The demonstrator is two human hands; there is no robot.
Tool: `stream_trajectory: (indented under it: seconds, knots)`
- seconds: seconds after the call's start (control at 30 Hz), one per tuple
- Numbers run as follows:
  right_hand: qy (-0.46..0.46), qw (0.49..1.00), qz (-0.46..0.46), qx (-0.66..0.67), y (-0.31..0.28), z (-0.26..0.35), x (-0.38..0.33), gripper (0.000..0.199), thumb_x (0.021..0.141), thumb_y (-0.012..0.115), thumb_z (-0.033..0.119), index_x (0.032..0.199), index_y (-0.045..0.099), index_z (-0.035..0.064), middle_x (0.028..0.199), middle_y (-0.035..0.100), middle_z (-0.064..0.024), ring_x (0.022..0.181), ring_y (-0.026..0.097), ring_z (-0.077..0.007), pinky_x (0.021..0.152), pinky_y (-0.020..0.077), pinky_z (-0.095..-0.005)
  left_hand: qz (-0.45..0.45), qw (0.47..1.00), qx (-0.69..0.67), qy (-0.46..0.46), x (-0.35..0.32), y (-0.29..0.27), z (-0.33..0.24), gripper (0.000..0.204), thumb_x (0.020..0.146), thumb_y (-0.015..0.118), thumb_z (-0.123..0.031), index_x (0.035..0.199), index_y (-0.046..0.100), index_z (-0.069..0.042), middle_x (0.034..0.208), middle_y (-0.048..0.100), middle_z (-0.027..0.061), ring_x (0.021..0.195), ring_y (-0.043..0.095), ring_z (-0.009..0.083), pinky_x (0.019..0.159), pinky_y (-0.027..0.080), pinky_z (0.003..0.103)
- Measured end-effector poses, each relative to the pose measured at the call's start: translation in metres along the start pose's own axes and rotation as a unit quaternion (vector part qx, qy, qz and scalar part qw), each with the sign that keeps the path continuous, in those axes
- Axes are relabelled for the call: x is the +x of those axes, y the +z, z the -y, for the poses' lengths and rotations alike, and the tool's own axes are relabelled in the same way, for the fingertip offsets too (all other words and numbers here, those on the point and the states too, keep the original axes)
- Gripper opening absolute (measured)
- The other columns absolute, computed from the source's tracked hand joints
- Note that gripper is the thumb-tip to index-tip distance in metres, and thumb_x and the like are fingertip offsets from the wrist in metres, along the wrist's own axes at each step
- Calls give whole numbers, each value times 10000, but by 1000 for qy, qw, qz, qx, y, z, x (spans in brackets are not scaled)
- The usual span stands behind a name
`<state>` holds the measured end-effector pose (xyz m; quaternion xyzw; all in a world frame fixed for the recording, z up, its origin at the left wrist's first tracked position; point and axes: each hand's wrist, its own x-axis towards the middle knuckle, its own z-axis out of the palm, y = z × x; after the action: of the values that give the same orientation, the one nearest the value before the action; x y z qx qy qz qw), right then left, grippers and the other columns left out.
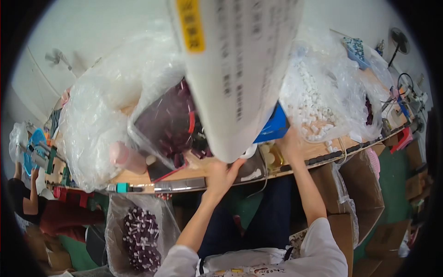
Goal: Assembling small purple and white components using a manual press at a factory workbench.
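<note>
Left hand (222, 174) — fingers partly behind a white printed object (235, 83) — grip and opening cannot be determined. Right hand (290, 142): fingers obscured, hold likewise undetermined, at the right edge of a blue item (275, 126) left of white parts (314, 101).

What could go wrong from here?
1. The white printed object hides part of the area beside the left hand, so a slip there might go unseen.
2. Small white caps lie loose on the wooden table, a few near its front edge; a bump from the right hand might scatter them.
</note>
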<state>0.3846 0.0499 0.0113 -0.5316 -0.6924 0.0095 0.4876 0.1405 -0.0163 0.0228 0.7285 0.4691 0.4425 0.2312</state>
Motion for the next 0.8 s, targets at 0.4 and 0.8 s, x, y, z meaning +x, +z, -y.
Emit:
stream_trajectory:
  seconds: [0.4,0.8]
  knots:
    - [91,951,281,93,16,64,-30,120,765,717,91,842,693,3,872,678,-198,856,661,-387,744,505,-466,-104,954,246,-137,-23,-116,54,228,805,766,-170,895,646,1,865,667,183,882,618,389,796,465,498]
    - [202,900,270,277,11,44,-37,210,783,753,141,964,747,35,869,726,-113,773,671,-226,701,535,-365,-64,988,81,-112,-7,-89,67,313,721,792,-55,1016,702,4,892,703,115,848,666,210,743,515,321]
